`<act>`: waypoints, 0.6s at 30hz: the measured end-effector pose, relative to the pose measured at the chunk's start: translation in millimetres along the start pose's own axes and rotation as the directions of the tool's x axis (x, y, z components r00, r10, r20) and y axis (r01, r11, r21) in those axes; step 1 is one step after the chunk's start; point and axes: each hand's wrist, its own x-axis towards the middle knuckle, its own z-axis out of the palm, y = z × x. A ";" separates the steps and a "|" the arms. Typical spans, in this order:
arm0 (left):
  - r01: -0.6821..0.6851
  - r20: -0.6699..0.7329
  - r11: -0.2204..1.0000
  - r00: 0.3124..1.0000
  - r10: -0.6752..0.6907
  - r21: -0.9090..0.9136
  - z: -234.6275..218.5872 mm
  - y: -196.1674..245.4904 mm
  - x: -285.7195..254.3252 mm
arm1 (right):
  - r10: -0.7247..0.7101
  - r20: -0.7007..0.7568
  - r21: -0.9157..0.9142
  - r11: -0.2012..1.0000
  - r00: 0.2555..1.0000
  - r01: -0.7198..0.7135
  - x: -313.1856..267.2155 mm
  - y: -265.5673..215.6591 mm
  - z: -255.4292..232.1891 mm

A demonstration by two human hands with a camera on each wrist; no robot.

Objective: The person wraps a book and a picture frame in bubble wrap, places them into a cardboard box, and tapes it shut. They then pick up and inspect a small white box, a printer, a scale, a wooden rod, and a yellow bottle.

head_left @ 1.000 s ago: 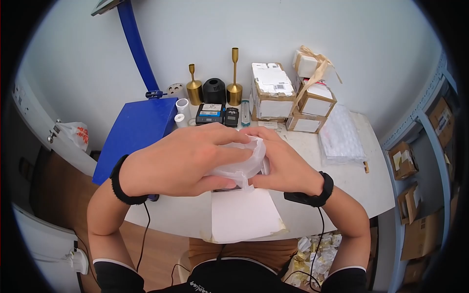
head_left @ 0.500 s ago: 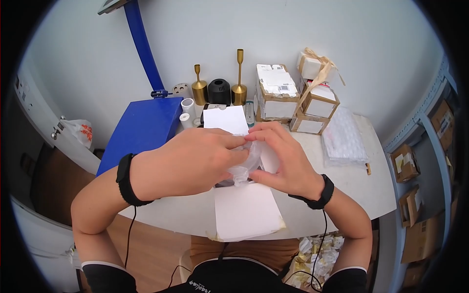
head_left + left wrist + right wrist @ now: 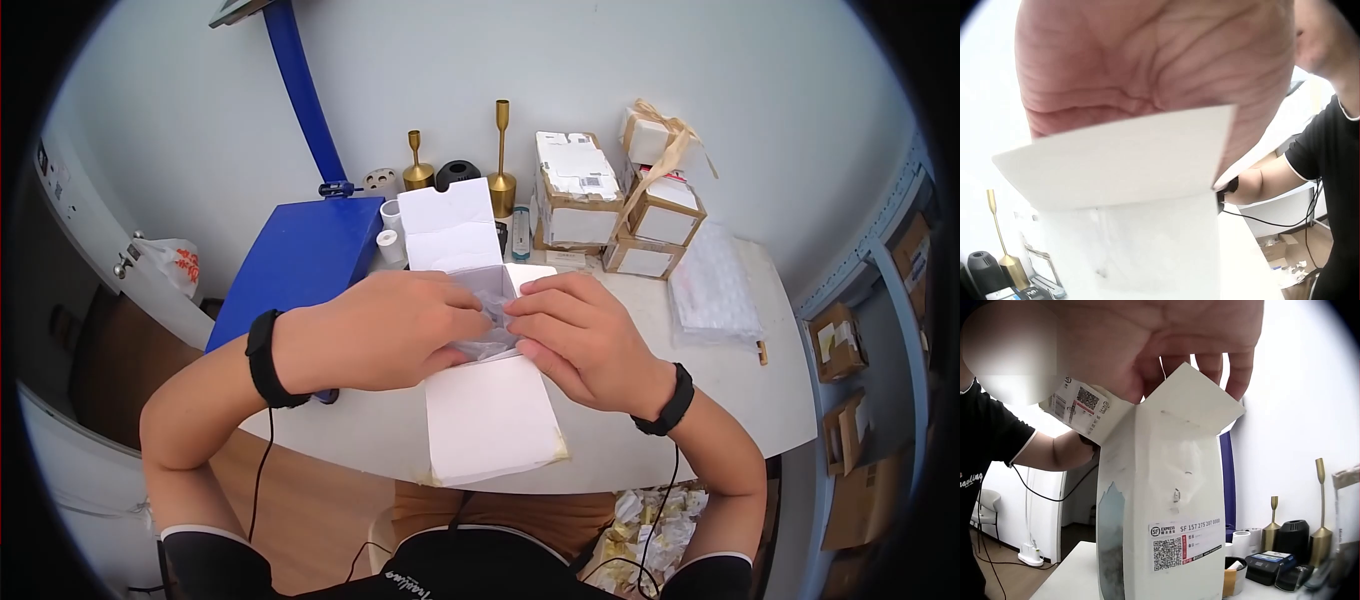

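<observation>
A tall white box [image 3: 1179, 487] with raised flaps and a shipping label stands on the table. Its front flap [image 3: 490, 420] folds toward the person and its back flap [image 3: 450, 225] stands up. Crumpled translucent plastic [image 3: 492, 345] lies in the box's mouth. My left hand [image 3: 385, 330] reaches over the left edge, fingers bent onto the plastic. From the right, my right hand [image 3: 590, 345] has its fingertips at the plastic and the box's right edge. In the left wrist view a white flap [image 3: 1122, 156] hides the left fingers; whether either hand pinches the plastic is unclear.
A blue scale platform [image 3: 300, 260] lies left of the box. Gold candle holders [image 3: 503, 185] and white rolls [image 3: 390, 245] stand behind. Stacked taped boxes [image 3: 580, 200] and a bubble-wrap bundle [image 3: 712, 290] are at the right, beside shelving [image 3: 880, 270].
Both hands have lowered with the plastic, which was held above and now lies in the box's mouth. The back flap and the box's interior have come into view.
</observation>
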 end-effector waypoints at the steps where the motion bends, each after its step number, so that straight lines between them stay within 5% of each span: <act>1: 0.055 -0.032 0.998 0.998 -0.054 0.024 -7.4 2.5 -2.3 | 0.030 0.033 0.029 0.999 0.999 -0.030 -2.6 1.4 -1.4; 6: 0.162 0.051 0.977 0.984 -0.171 0.139 -22.6 9.1 -7.0 | 0.057 0.041 0.099 0.993 0.998 -0.061 -6.3 1.3 2.6; 8: 0.014 0.023 0.998 1.000 -0.015 0.063 -11.4 3.8 -10.4 | 0.026 0.006 0.053 0.998 1.000 -0.026 -5.8 1.7 6.7; 18: -0.007 0.249 0.999 0.968 0.018 -0.044 -9.9 -2.2 -2.3 | 0.008 0.027 0.052 0.999 1.000 -0.009 -7.5 1.0 4.5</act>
